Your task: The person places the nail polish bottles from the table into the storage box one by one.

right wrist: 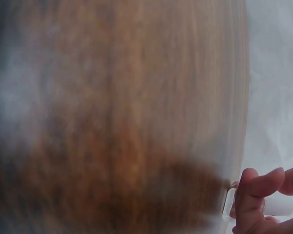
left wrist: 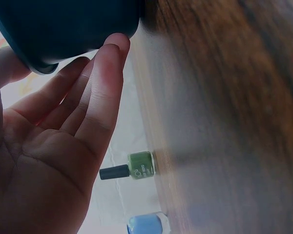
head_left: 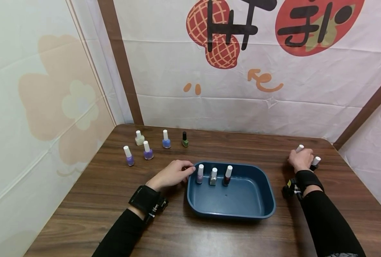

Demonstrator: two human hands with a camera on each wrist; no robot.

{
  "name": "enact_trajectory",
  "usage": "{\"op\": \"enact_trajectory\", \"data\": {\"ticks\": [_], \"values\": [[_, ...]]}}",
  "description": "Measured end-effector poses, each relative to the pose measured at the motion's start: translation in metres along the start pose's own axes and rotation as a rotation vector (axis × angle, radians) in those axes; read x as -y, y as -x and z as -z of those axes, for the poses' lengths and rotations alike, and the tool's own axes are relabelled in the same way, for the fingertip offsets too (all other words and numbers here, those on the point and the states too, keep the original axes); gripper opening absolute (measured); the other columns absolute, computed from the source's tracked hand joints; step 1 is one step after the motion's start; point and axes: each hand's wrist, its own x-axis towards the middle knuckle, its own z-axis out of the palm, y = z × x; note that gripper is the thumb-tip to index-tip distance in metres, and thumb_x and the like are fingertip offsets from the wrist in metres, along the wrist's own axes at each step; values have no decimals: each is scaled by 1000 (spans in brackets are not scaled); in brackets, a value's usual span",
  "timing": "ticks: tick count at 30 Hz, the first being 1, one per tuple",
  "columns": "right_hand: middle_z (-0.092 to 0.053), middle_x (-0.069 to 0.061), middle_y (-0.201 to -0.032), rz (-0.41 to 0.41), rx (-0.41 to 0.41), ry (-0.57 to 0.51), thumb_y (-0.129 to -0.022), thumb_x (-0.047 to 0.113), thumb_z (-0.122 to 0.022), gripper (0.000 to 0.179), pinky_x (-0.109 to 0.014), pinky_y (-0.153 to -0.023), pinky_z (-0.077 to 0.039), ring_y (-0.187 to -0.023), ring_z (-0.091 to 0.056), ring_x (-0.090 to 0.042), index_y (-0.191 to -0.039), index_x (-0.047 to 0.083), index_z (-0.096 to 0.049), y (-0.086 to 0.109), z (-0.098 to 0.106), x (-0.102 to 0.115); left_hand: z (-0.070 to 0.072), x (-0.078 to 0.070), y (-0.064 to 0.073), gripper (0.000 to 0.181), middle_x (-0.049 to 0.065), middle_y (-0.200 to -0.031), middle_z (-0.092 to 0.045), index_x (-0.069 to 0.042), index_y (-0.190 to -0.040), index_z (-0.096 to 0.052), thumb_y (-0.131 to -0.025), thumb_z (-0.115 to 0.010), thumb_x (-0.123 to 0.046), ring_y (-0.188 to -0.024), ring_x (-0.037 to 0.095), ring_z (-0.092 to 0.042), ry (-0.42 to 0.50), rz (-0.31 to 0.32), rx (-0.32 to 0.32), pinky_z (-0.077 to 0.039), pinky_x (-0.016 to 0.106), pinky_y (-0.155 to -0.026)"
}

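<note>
My left hand (head_left: 174,173) is at the left back corner of a blue plastic tray (head_left: 241,203), thumb at the rim and fingers against the outer wall. Inside the tray, along its back left part, stand a pale pink nail polish bottle (head_left: 200,175), a clear silvery one (head_left: 213,177) and a dark red one (head_left: 227,176), all white-capped. Far to the right, my right hand (head_left: 301,159) grips a white-capped nail polish bottle (right wrist: 229,204) low at the table; the fingers hide most of its glass. Beside that hand stands a dark nail polish bottle (head_left: 314,165) with a white cap.
Left of the tray stand a green black-capped bottle (head_left: 185,140), a blue one (head_left: 166,140), a whitish one (head_left: 139,138) and two purple ones, one nearer (head_left: 129,157) and one farther (head_left: 148,151). A printed cloth (head_left: 164,64) hangs behind the wooden table (head_left: 90,207).
</note>
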Motion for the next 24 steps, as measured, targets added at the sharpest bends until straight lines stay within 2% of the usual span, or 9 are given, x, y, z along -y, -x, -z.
{"op": "enact_trajectory", "data": {"ticks": [6,12,16,24], "values": [[-28,-36,-140,-4,18,-17,-98,20,-34,54,-48,-95,-41,-126,-35,-47,-141,-10,-22,0,0,1,0,-1,0,31,5,-93,-66,-10,-120,-64,-101,-49,-29,-70,17,-64,-2,10,-3,-52,30,-58],[-29,-37,-138,7,31,-5,-100,23,-36,54,-48,-93,-43,-125,-36,-47,-140,-11,-23,1,0,1,0,1,0,30,5,-94,-66,-11,-119,-64,-101,-48,-29,-71,18,-64,-4,17,-7,-52,31,-57],[-34,-37,-135,21,15,5,-99,24,-39,53,-49,-96,-43,-125,-38,-47,-138,-11,-26,1,-1,1,0,2,0,30,5,-93,-66,-11,-119,-64,-101,-49,-29,-71,19,-64,-3,15,-7,-52,31,-57],[-40,-36,-133,32,-25,13,-99,22,-41,48,-51,-105,-36,-126,-38,-48,-134,-10,-33,1,-5,1,-1,1,0,32,5,-93,-66,-10,-120,-64,-101,-48,-30,-72,20,-65,2,9,1,-53,30,-57]]}}
